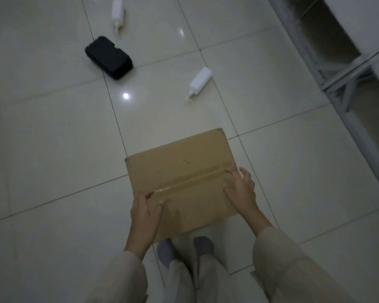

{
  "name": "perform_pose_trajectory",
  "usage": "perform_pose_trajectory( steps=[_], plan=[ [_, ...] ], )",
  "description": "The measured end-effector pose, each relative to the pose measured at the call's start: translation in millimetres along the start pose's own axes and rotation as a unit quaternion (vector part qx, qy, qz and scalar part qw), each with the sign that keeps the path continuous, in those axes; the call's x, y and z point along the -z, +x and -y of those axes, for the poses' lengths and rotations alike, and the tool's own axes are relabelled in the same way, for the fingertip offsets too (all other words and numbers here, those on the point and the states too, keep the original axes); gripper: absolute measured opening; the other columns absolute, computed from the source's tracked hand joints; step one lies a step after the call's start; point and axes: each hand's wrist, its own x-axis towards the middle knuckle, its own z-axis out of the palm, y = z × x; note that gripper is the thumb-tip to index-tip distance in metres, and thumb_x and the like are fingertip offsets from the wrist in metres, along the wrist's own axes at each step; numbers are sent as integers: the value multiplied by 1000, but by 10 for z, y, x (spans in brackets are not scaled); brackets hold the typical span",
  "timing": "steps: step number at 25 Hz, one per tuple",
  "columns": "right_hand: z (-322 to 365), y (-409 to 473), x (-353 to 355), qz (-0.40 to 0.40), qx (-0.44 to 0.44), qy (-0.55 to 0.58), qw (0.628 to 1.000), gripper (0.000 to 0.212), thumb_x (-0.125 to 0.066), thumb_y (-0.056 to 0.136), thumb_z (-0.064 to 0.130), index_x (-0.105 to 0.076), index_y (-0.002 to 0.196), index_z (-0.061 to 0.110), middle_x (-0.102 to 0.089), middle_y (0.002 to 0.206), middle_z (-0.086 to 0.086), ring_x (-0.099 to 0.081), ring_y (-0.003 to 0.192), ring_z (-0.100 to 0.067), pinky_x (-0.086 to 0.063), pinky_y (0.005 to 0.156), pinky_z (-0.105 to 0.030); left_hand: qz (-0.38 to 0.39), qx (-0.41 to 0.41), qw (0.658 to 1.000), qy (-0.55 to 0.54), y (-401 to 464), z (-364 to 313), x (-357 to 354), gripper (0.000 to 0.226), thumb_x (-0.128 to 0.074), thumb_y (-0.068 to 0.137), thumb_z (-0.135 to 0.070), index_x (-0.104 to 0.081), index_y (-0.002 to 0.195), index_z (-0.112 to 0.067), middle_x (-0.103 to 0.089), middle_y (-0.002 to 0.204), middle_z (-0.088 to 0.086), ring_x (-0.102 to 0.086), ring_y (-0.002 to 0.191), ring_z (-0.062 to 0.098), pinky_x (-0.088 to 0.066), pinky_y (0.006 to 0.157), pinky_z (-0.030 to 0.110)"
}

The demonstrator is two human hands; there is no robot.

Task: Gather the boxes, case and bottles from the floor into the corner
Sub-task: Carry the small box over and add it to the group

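Observation:
A taped brown cardboard box (182, 169) is in front of my feet, and both hands grip it. My left hand (146, 212) clasps its near left edge with the thumb on top. My right hand (242, 189) clasps its right edge, fingers spread over the tape seam. A black case (108, 57) lies on the tiles at the upper left. One white pump bottle (199, 82) lies on its side beyond the box. A second white bottle (118, 13) lies at the top, past the case.
The floor is glossy pale tile (53, 149) with dark grout lines. A grey metal frame (346, 88) with shelves or a bed base runs along the right side. My feet in grey socks (184, 248) stand just below the box.

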Motion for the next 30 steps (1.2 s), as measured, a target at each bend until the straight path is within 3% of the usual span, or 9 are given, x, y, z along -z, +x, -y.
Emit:
perform_pose_trajectory(
  steps=[2, 6, 10, 14, 17, 20, 25, 30],
  plan=[
    [-231, 294, -246, -14, -5, -37, 999, 57, -57, 83, 13, -38, 134, 29, -16, 153, -10, -23, 136, -36, -29, 106, -50, -26, 41, 998, 30, 274, 311, -280, 53, -60, 86, -19, -36, 131, -5, -39, 131, 16, -36, 126, 35, -33, 106, 44],
    [-612, 729, -592, -8, -36, -44, 998, 75, -65, 81, 27, -21, 141, 37, -12, 154, -14, -24, 137, -38, -22, 109, -58, -49, 135, 988, 55, 649, 821, -618, 91, -69, 78, -30, -9, 142, -7, -12, 149, 18, -13, 139, 36, -20, 112, 50],
    [-768, 831, -745, -18, -35, 51, 998, 90, -73, 72, 38, -13, 138, 43, -27, 149, -7, -36, 130, -35, -29, 107, -58, -85, 173, 981, -29, 906, 1198, -682, 107, -77, 70, -30, -1, 144, -17, -18, 150, 17, -23, 137, 39, -24, 112, 54],
    [-647, 791, -726, -32, -77, 110, 990, 102, -79, 64, 34, -13, 141, 36, -36, 147, -1, -41, 128, -32, -34, 105, -58, -105, 175, 977, -55, 961, 1262, -546, 102, -79, 66, -36, -15, 142, -12, -29, 146, 14, -34, 132, 34, -32, 109, 51],
    [-394, 671, -664, -17, -86, 113, 990, 93, -77, 66, 25, -21, 141, 26, -43, 140, -4, -45, 124, -30, -36, 105, -54, -127, 189, 971, -70, 949, 1132, -266, 98, -80, 59, -45, -29, 134, -10, -39, 139, 13, -43, 126, 36, -37, 105, 54],
    [-16, 496, -563, 17, -64, 106, 992, 84, -74, 71, 17, -25, 139, 22, -47, 137, -7, -48, 121, -31, -40, 103, -50, -157, 205, 964, -67, 848, 972, 144, 92, -77, 65, -44, -29, 135, -9, -38, 139, 15, -41, 126, 38, -36, 105, 54],
    [882, 68, -466, 49, -6, 116, 992, 74, -70, 74, 11, -31, 136, 22, -52, 129, -4, -51, 105, -22, -42, 91, -36, -217, 226, 946, -77, 497, 793, 1046, 87, -73, 71, -42, -29, 136, -4, -37, 140, 20, -34, 129, 42, -31, 108, 52],
    [2152, -635, -400, 48, 58, 116, 990, 71, -66, 72, 11, -32, 133, 25, -55, 128, -4, -54, 112, -28, -45, 96, -45, -272, 207, 927, -153, -72, 504, 2341, 81, -68, 77, -39, -28, 137, -3, -33, 143, 21, -31, 131, 40, -28, 108, 48]
  ],
)
